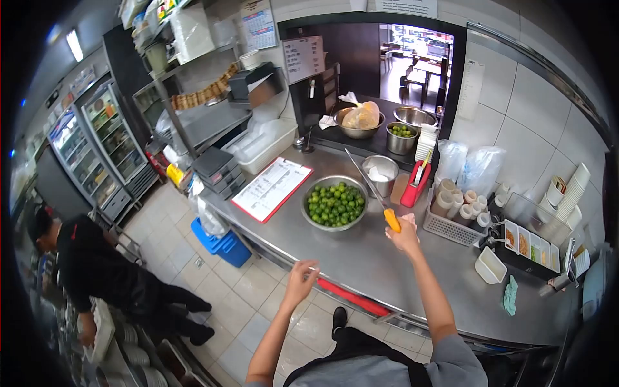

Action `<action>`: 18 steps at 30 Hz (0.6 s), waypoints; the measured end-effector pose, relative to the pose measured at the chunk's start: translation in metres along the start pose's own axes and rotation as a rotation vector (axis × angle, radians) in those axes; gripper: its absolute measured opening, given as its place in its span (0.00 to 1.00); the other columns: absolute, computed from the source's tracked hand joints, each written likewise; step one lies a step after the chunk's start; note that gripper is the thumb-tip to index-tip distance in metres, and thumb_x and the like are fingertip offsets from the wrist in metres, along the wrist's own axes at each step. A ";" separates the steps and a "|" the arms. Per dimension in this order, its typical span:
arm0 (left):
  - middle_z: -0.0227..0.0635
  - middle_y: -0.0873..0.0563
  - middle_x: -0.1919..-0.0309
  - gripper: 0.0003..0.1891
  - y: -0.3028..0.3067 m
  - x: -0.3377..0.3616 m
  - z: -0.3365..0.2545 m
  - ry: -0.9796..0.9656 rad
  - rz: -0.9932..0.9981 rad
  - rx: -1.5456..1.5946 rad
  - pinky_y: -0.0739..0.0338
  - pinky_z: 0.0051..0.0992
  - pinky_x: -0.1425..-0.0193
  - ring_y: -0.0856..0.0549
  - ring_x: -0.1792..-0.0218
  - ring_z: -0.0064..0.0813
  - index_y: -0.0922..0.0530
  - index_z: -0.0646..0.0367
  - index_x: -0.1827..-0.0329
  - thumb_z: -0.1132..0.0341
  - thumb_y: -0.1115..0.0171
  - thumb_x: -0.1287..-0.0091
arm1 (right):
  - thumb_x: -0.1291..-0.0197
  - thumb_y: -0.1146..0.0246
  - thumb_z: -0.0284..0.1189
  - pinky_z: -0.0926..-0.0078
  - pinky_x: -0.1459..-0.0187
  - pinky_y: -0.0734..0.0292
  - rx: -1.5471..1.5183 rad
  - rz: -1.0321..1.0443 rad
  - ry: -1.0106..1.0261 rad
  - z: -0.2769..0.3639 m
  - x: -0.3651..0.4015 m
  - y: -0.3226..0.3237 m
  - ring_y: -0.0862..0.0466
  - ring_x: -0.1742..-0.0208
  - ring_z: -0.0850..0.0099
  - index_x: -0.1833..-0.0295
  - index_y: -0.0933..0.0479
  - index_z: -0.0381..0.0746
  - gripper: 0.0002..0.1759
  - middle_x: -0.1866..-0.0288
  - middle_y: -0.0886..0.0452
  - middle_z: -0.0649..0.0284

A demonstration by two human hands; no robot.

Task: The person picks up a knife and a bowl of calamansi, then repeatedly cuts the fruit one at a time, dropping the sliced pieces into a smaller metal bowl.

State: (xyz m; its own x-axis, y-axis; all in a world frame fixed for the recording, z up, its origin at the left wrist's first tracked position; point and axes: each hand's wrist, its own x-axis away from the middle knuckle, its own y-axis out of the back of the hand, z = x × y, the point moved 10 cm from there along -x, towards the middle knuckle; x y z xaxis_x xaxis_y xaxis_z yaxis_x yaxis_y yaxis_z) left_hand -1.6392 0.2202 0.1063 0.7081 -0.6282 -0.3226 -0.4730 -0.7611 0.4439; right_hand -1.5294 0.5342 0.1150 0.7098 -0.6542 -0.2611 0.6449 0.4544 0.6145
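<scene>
My right hand (405, 237) is closed around the orange handle of a long knife (391, 219), over the counter. Its narrow blade points away to the upper left, passing in front of a steel pot (379, 175) with something white inside. Something pale, perhaps a cloth or tissue, shows at the same hand, but I cannot make it out clearly. Left of the knife stands a steel bowl (307, 217) heaped with small green limes (335, 204). At the counter's front edge, my left hand (299, 282) is empty, its fingers loosely bent and apart.
A red clipboard (271, 190) lies left of the bowl. Right of the knife are a red holder (412, 188), a basket of bottles (454, 227), a topping tray (530, 248) and a green cloth (510, 295). Behind is a pass-through shelf with bowls. A co-worker (103, 264) bends over dishes at left.
</scene>
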 end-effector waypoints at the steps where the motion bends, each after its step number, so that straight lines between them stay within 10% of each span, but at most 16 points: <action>1: 0.46 0.22 0.56 0.17 0.000 -0.026 0.019 -0.037 -0.042 -0.037 0.22 0.26 0.65 0.18 0.65 0.32 0.24 0.65 0.49 0.64 0.40 0.36 | 0.49 0.38 0.27 0.74 0.60 0.25 0.073 -0.006 -0.065 0.011 -0.015 0.009 0.17 0.66 0.70 0.53 0.24 0.35 0.16 0.67 0.19 0.59; 6: 0.57 0.26 0.52 0.28 -0.019 -0.130 0.111 0.136 -0.062 -0.042 0.21 0.27 0.64 0.18 0.62 0.37 0.42 0.72 0.35 0.65 0.46 0.34 | 0.52 0.37 0.27 0.67 0.55 0.25 0.019 -0.202 0.061 -0.046 -0.124 -0.041 0.17 0.60 0.58 0.45 0.27 0.36 0.24 0.62 0.19 0.49; 10: 0.58 0.33 0.44 0.37 -0.044 -0.182 0.162 0.345 0.068 0.308 0.22 0.25 0.81 0.17 0.80 0.31 0.59 0.63 0.29 0.66 0.48 0.33 | 0.54 0.38 0.24 0.61 0.49 0.27 0.117 -0.126 -0.058 -0.049 -0.171 -0.061 0.22 0.50 0.52 0.49 0.26 0.34 0.22 0.50 0.23 0.49; 18: 0.58 0.40 0.40 0.37 -0.033 -0.197 0.167 0.376 0.224 0.298 0.17 0.28 0.81 0.17 0.65 0.47 0.55 0.66 0.31 0.80 0.50 0.45 | 0.54 0.37 0.25 0.59 0.56 0.27 0.092 -0.285 -0.083 -0.056 -0.158 -0.063 0.22 0.58 0.48 0.59 0.25 0.31 0.15 0.60 0.22 0.47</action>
State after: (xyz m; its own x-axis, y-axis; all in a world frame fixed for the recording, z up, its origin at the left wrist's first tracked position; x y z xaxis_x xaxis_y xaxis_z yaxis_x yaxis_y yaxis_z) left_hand -1.8503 0.3423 0.0158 0.6859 -0.7209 0.0991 -0.7240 -0.6622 0.1932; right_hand -1.6664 0.6422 0.0758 0.4761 -0.7964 -0.3728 0.7834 0.1916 0.5912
